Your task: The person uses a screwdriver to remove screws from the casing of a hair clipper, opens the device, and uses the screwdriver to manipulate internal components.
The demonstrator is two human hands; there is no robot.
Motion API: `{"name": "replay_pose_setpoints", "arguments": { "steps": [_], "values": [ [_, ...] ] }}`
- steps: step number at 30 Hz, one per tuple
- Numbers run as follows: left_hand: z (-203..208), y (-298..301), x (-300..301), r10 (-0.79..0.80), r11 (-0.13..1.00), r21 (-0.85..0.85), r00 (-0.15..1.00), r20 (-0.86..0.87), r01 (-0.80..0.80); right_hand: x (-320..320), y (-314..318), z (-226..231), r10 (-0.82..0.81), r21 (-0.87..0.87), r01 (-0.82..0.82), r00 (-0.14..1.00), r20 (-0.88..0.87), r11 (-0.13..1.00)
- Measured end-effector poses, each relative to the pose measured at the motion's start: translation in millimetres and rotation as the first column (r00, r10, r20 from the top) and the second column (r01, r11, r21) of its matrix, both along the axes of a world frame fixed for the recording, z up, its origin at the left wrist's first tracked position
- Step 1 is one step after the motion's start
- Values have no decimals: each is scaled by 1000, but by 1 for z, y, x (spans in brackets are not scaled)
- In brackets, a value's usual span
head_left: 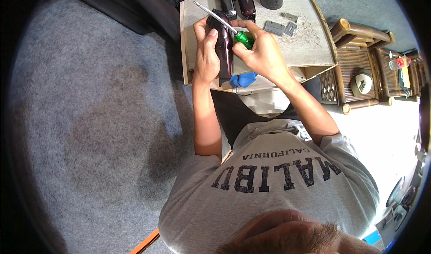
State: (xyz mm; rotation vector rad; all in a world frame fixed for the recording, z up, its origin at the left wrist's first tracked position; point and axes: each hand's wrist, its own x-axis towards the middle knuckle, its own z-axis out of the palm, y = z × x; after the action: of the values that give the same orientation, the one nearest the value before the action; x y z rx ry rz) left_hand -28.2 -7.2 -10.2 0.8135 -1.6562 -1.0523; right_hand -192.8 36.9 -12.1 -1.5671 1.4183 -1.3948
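While the left hand (207, 58) grips a maroon clipper (225, 54) pointing roughly straight ahead, the right hand (264, 54) just beside it clutches a green-handled screwdriver (240, 37); it slants forward-left across the clipper.

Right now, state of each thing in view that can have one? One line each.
Glossy dark-maroon hair clipper: held in the left hand
Green-handled metal screwdriver: gripped in the right hand, tip extending past the clipper
Black-and-grey clipper: lying, unheld
Second dark-maroon clipper: lying, unheld
Pale wooden tabletop: strewn with small brown bits
Flat silver blade pieces: loose on the tabletop
Round black tub: open-topped
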Motion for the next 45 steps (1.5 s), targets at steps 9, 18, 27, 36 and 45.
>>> {"name": "replay_pose_setpoints", "arguments": {
  "steps": [9, 18, 27, 36, 45],
  "values": [
    [5, 3, -2, 122, 984, 130, 992, 21, -124, -2, 0, -2, 35, 15, -35, 999, -4, 999],
    [-19, -11, 9, 203, 957, 248, 956, -211, -149, -3, 3, 0, 162, 94, -158, 986, -34, 983],
    [-11, -11, 9, 216, 929, 365, 881, -420, -53, -3, -2, -15, 153, -171, -198, 958, -243, 965],
    [-14, -16, 12, 263, 900, 433, 851, -455, -46, -10, 1, -11, 325, -145, -335, 941, -92, 931],
    [-12, -16, 15, 280, 858, 513, 814, -509, 26, -13, -5, -26, 298, -53, -295, 953, 56, 954]
  ]
}}
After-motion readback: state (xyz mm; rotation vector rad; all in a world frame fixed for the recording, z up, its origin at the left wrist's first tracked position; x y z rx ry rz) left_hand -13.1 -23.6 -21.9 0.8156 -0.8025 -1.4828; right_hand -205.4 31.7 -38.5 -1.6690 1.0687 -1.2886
